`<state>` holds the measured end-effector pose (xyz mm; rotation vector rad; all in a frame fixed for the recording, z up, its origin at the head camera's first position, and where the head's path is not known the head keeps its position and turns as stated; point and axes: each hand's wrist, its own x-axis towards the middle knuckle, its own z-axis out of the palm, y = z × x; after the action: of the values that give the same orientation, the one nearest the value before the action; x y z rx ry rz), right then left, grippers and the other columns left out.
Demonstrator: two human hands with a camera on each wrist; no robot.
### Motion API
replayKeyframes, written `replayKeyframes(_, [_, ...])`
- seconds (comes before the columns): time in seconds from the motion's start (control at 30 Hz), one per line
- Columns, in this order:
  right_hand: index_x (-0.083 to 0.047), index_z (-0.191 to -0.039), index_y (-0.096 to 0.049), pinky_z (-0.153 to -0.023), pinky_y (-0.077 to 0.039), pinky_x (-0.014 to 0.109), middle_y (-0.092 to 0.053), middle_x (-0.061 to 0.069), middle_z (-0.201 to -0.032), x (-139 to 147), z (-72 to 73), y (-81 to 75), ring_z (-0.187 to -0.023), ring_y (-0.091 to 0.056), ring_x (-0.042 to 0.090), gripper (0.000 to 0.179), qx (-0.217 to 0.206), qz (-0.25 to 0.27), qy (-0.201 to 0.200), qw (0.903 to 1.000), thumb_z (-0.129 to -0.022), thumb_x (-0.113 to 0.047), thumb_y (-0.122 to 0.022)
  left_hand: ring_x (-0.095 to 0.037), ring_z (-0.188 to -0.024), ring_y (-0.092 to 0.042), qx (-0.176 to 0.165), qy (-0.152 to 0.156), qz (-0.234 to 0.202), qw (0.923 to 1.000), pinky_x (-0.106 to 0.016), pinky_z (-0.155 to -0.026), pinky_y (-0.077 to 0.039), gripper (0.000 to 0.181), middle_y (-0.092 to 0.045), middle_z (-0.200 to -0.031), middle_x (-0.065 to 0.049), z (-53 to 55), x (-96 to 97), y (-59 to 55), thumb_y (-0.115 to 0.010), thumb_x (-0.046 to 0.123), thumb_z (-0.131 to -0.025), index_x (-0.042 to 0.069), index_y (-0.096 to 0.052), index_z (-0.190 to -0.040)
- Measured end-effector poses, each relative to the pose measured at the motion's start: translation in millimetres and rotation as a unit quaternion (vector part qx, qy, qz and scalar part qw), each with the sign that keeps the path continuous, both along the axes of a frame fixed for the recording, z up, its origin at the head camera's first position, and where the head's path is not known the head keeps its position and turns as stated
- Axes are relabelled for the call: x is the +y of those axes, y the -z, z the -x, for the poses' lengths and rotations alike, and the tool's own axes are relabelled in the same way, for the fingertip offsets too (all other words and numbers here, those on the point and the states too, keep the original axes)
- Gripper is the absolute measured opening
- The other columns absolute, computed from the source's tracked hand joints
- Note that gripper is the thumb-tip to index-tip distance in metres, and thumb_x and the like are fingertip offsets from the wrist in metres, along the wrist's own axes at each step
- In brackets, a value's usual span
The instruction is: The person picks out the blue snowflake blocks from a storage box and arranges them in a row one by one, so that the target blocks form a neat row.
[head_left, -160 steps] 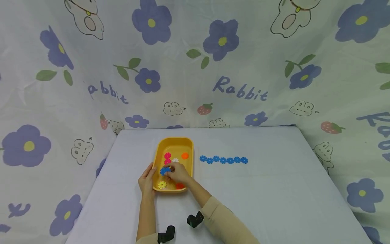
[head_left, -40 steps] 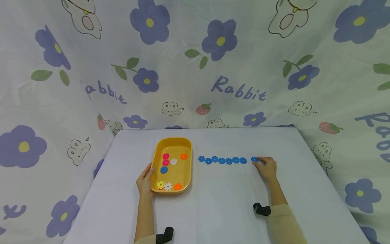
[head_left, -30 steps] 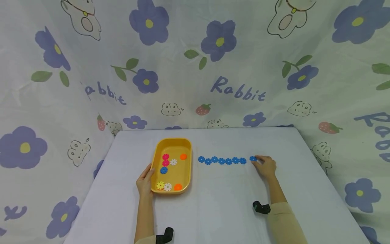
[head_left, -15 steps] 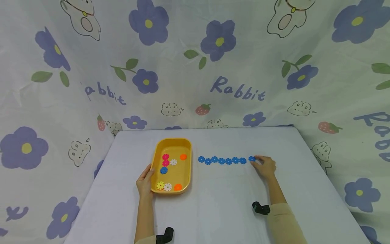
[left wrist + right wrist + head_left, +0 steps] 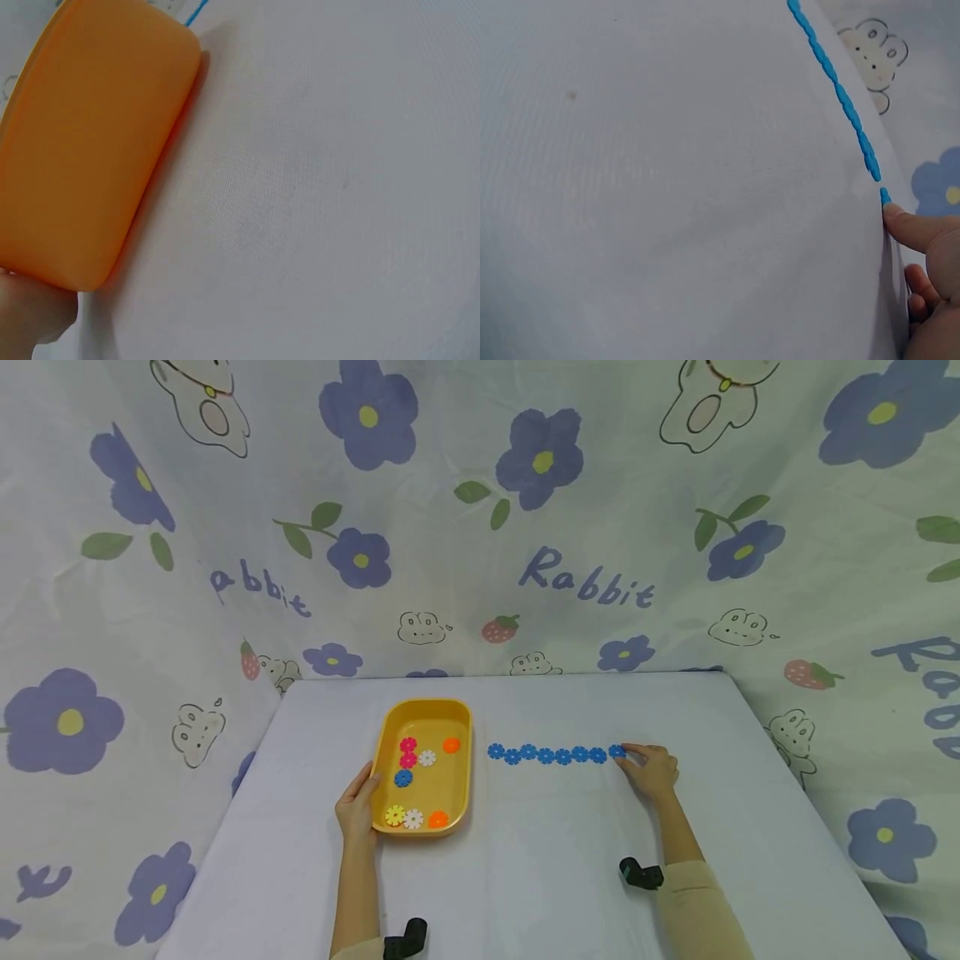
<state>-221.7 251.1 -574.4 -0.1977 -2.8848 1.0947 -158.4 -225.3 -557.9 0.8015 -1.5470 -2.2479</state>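
Observation:
My right hand [image 5: 652,770] pinches a blue flower-shaped notched disc [image 5: 617,751] between thumb and fingers at the right end of a row of blue discs [image 5: 546,756]. A narrow gap shows between that disc and the row [image 5: 851,112] in the right wrist view. My left hand [image 5: 356,806] grips the left side of a yellow tray [image 5: 467,777], thumb by the rim. Inside the tray lie two pink discs [image 5: 408,752], a blue disc [image 5: 403,778], a yellow disc [image 5: 395,815], white discs [image 5: 427,758] and orange discs [image 5: 452,746].
Everything rests on a white-covered table [image 5: 570,860]. A cloth with rabbits and flowers [image 5: 450,527] hangs behind and on both sides. Black wrist cameras [image 5: 640,873] sit on both forearms. The tray's outer wall [image 5: 97,142] fills the upper left of the left wrist view.
Some seconds ago my right hand was in the tray at the blue discs. It then carried one past the row's right end and has slid it left, close to the row. The left hand stays put.

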Motion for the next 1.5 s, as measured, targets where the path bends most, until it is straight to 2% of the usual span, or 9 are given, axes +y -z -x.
replayKeyframes(0.23, [-0.003, -0.123, -0.06, -0.096, -0.022, 0.068, -0.039, 0.034, -0.132, 0, -1.0, -0.9, -0.123, -0.026, 0.055, 0.044, -0.011, -0.001, -0.005, 0.9999, -0.087, -0.027, -0.066, -0.009, -0.115, -0.054, -0.025, 0.002, 0.008, 0.9997, -0.016, -0.092, -0.046, 0.041, -0.067, -0.105, 0.017, 0.4, -1.0, -1.1, -0.071, 0.017, -0.085, 0.008, -0.062, -0.124])
replayKeyframes(0.4, [0.002, -0.122, -0.058, -0.103, -0.018, 0.065, -0.046, 0.03, -0.131, 1, -2.3, -0.4, -0.125, -0.031, 0.047, 0.047, 0.002, 0.015, 0.013, 0.9998, -0.086, -0.026, -0.068, -0.015, -0.125, -0.048, -0.03, 0.012, 0.015, 0.9994, -0.018, -0.097, -0.043, 0.046, -0.065, -0.117, 0.012, 0.5, -1.1, -2.3, -0.07, 0.018, -0.086, 0.005, -0.057, -0.128])
replayKeyframes(0.63, [0.006, -0.114, -0.061, -0.106, -0.016, 0.063, -0.051, 0.03, -0.124, 1, -5.2, -0.8, -0.123, -0.035, 0.045, 0.04, 0.024, 0.056, 0.013, 0.9981, -0.084, -0.019, -0.069, -0.007, -0.115, -0.053, -0.023, 0.007, 0.007, 0.9997, -0.017, -0.094, -0.045, 0.041, -0.066, -0.111, 0.016, -0.4, -0.7, -2.0, -0.071, 0.017, -0.085, 0.01, -0.062, -0.124])
replayKeyframes(0.8, [0.005, -0.111, -0.064, -0.102, -0.017, 0.067, -0.052, 0.03, -0.122, 1, -4.7, 0.7, -0.122, -0.036, 0.046, 0.036, 0.033, 0.048, 0.008, 0.9983, -0.083, -0.019, -0.071, -0.004, -0.11, -0.055, -0.013, 0.0, 0.006, 0.9999, -0.015, -0.091, -0.046, 0.039, -0.067, -0.102, 0.018, -0.6, -0.8, -1.6, -0.071, 0.014, -0.084, 0.008, -0.064, -0.122])
replayKeyframes(0.97, [0.003, -0.123, -0.058, -0.102, -0.018, 0.068, -0.051, 0.03, -0.124, 0, -6.0, 0.4, -0.123, -0.033, 0.048, 0.047, 0.025, 0.056, 0.014, 0.998, -0.084, -0.021, -0.069, -0.001, -0.105, -0.057, -0.006, -0.003, 0.003, 1.0, -0.014, -0.088, -0.048, 0.038, -0.068, -0.099, 0.018, -0.2, -1.0, -0.7, -0.071, 0.012, -0.084, 0.008, -0.064, -0.121])
replayKeyframes(1.1, [0.001, -0.13, -0.051, -0.1, -0.021, 0.066, -0.048, 0.029, -0.127, -9, -6.2, 1.4, -0.122, -0.032, 0.048, 0.053, 0.048, 0.067, 0.049, 0.9954, -0.085, -0.021, -0.068, -0.001, -0.104, -0.057, -0.008, -0.007, 0.003, 0.9999, -0.013, -0.086, -0.048, 0.038, -0.068, -0.095, 0.02, 0.1, -1.8, 0.1, -0.071, 0.011, -0.084, 0.007, -0.064, -0.121])
replayKeyframes(1.3, [0.007, -0.123, -0.056, -0.095, -0.03, 0.059, -0.048, 0.03, -0.125, -43, -9.0, -3.1, -0.118, -0.033, 0.046, 0.048, 0.156, 0.13, 0.075, 0.9763, -0.081, -0.01, -0.072, 0.0, -0.104, -0.057, -0.006, -0.004, 0.004, 1.0, -0.015, -0.09, -0.047, 0.041, -0.068, -0.1, 0.018, -0.2, -0.6, -1.9, -0.071, 0.012, -0.084, 0.006, -0.062, -0.123])
replayKeyframes(1.43, [0.01, -0.118, -0.058, -0.088, -0.043, 0.049, -0.054, 0.03, -0.113, -76, -11.1, -10.0, -0.105, -0.047, 0.041, 0.043, 0.221, 0.184, 0.034, 0.9572, -0.079, -0.002, -0.073, 0.002, -0.1, -0.058, -0.006, -0.003, -0.001, 1.0, -0.017, -0.092, -0.046, 0.043, -0.068, -0.098, 0.018, -0.1, 0.2, -2.8, -0.071, 0.012, -0.084, 0.004, -0.06, -0.124])
replayKeyframes(1.5, [0.011, -0.116, -0.058, -0.083, -0.049, 0.049, -0.057, 0.03, -0.107, -95, -15.1, -20.6, -0.098, -0.052, 0.042, 0.041, 0.237, 0.217, 0.0, 0.947, -0.078, 0.002, -0.072, 0.003, -0.098, -0.059, -0.004, -0.004, -0.006, 1.0, -0.018, -0.092, -0.047, 0.042, -0.068, -0.097, 0.019, -0.2, 0.6, -2.9, -0.071, 0.012, -0.084, 0.004, -0.061, -0.124])
